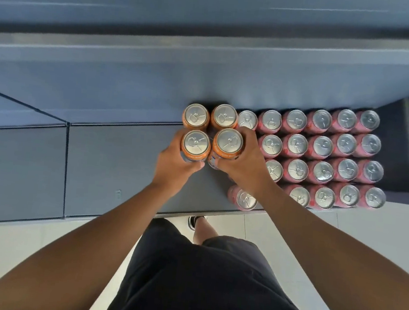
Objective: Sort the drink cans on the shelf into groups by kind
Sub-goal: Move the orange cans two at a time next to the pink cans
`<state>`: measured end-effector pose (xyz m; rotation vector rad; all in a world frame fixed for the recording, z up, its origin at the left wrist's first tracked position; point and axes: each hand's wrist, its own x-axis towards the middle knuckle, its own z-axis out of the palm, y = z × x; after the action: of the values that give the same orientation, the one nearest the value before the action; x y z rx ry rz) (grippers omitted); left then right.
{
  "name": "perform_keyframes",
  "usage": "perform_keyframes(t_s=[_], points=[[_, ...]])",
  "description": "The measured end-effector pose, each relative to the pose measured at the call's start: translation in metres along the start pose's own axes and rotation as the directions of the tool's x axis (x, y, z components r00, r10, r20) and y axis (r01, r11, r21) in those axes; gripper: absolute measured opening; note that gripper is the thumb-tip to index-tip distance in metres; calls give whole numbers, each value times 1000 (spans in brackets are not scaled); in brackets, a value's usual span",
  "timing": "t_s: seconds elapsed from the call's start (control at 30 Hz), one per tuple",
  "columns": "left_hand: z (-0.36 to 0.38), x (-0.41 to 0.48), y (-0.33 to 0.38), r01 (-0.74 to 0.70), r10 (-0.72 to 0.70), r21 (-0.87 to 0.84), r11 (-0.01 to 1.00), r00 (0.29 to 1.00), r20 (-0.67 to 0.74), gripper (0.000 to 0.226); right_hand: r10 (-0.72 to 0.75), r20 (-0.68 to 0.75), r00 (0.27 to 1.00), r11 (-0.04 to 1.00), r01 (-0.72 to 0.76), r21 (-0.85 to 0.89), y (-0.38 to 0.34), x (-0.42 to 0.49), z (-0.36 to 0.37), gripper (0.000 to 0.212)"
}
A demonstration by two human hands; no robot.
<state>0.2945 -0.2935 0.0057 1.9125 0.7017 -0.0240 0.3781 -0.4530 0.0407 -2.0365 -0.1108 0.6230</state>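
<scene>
From my end, no text, brand or number can be read. The right-hand orange can (228, 143), gripped by the right hand (242, 166), has a band of pale lettering just under its rim, but it is too small and blurred for me to pick out a single word. The left-hand orange can (195, 144), gripped by the left hand (174, 167), shows a dark printed patch low on its side, which I also can't read. The pink cans (323, 147) show me mostly their silver lids, and any print on their sides is too small to tell.
</scene>
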Motion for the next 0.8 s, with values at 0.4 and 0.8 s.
perform_keyframes(t_s=[0.4, 0.8], points=[[22, 17, -26, -26, 28, 34, 999, 997, -70, 67, -139, 16, 990, 930, 136, -342, 32, 20, 14, 71], [2, 12, -15, -38, 29, 97, 995, 996, 89, 75, -311, 52, 949, 792, 289, -537, 32, 14, 4, 73]])
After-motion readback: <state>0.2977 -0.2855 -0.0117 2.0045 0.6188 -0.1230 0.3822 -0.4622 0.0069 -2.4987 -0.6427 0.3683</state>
